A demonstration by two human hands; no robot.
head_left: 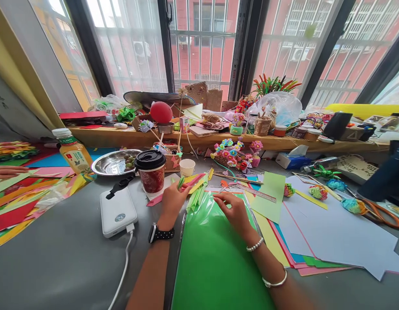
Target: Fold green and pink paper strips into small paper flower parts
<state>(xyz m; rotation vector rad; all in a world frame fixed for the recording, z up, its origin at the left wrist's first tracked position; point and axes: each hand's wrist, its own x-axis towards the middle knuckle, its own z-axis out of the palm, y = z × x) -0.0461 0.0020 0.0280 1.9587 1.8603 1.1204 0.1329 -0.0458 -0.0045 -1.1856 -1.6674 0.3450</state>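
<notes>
My left hand [173, 200], with a black watch on the wrist, is closed around folded paper strips. A green end pokes out above the fingers, and a pink strip [197, 179] reaches to the right. More light green strips [197, 199] lie beside it at the top of a green sheet [215, 258] in clear plastic. Over the upper right of that sheet is my right hand [232, 213], wearing bracelets. Its thumb and fingers are pinched together; anything between them is too small to make out.
A lidded coffee cup [151, 174], white power bank [118, 211], paper cup [187, 167], steel bowl [104, 165] and juice bottle [73, 150] stand left. Scissors [378, 213], a ruler [257, 193] and coloured paper [335, 237] lie right. Another person's hand [7, 171] rests far left.
</notes>
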